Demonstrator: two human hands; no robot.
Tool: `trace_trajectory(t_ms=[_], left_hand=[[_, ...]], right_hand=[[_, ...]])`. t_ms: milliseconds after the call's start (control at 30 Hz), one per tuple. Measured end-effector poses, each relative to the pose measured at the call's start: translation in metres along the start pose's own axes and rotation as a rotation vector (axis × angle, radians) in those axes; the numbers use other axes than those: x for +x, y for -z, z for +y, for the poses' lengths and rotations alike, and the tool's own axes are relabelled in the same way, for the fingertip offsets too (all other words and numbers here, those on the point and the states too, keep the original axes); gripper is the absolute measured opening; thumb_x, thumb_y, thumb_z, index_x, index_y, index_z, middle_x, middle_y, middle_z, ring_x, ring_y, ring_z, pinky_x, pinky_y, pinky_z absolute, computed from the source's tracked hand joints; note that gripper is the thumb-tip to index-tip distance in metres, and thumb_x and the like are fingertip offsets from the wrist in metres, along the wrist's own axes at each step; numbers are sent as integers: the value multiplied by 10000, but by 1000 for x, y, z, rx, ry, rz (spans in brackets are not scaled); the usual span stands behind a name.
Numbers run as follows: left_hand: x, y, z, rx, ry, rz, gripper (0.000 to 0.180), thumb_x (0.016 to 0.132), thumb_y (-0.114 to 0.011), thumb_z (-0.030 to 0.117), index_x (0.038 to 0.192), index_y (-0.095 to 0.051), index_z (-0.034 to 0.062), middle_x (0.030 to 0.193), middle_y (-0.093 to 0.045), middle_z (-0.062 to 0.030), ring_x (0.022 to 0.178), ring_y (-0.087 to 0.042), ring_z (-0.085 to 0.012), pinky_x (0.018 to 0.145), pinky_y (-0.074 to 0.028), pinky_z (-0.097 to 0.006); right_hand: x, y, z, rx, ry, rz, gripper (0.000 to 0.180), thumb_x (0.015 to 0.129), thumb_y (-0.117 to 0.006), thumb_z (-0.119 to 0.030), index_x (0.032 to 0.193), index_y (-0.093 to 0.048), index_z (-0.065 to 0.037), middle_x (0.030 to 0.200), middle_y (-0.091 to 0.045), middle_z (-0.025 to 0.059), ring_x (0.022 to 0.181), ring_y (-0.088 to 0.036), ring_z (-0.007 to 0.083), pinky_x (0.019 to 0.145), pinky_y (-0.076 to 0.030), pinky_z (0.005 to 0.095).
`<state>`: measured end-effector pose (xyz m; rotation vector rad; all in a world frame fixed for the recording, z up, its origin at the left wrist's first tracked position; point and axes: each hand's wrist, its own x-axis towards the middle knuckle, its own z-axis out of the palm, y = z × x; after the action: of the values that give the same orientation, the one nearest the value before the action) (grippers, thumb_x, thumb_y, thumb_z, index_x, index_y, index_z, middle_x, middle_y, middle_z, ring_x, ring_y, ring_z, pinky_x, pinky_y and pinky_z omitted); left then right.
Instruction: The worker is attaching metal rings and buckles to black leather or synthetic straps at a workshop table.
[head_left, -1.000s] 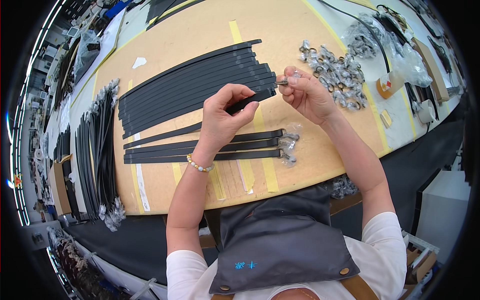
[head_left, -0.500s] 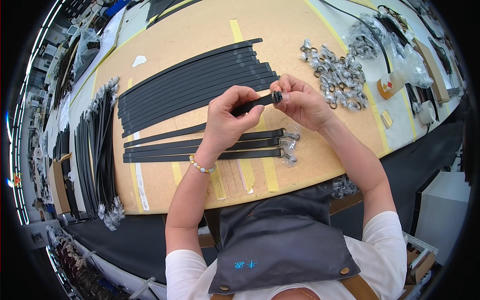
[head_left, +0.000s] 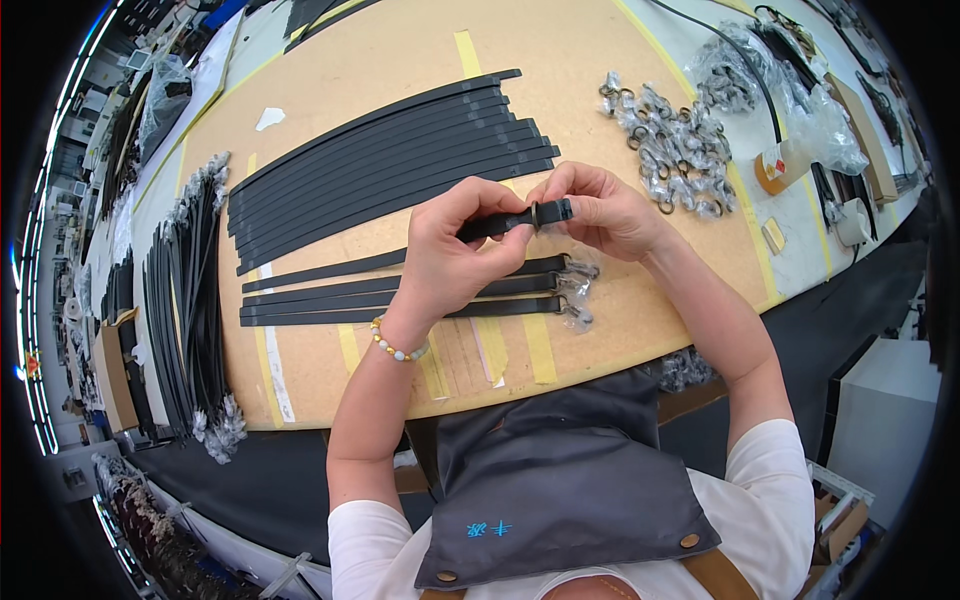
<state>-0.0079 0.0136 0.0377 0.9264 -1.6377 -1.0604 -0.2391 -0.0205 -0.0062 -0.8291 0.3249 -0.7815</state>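
Above the board, left hand (head_left: 450, 250) and right hand (head_left: 600, 212) fingers pinch 1 black strap (head_left: 505, 222) between them.

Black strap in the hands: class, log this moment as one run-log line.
left hand: grips black strap | right hand: pinches strap end with ring | below: finished straps on table | right: clip pile
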Motion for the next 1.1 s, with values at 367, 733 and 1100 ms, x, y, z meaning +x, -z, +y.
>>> trace_trajectory(t_ms=[367,733,1100], left_hand=[[-3,-8,-1,408,-330,-18,211,735,-780,-35,917,-696,32,746,-651,-18,615,-600,-77,537,-470,-229],[-1,-9,1,391,-128,-119,240,772,-774,67,971,-642,41,800,-671,-90,657,-662,-198,582,-536,-310],[-1,-4,-3,320,8,-170,194,778,-746,68,906,-613,10,765,-666,-99,656,-653,-170,584,-529,-295]], right_hand=[[-8,-29,-10,-362,-33,56,198,938,-737,-109,1089,-678,4,987,-704,37,874,-658,82,820,-554,247],[-6,-29,-7,-448,-118,172,187,953,-742,-182,964,-687,-3,853,-666,-2,749,-596,52,678,-510,226],[-6,-30,-9,-481,-140,156,221,963,-741,-244,914,-654,-48,819,-622,-29,728,-587,47,668,-493,214]])
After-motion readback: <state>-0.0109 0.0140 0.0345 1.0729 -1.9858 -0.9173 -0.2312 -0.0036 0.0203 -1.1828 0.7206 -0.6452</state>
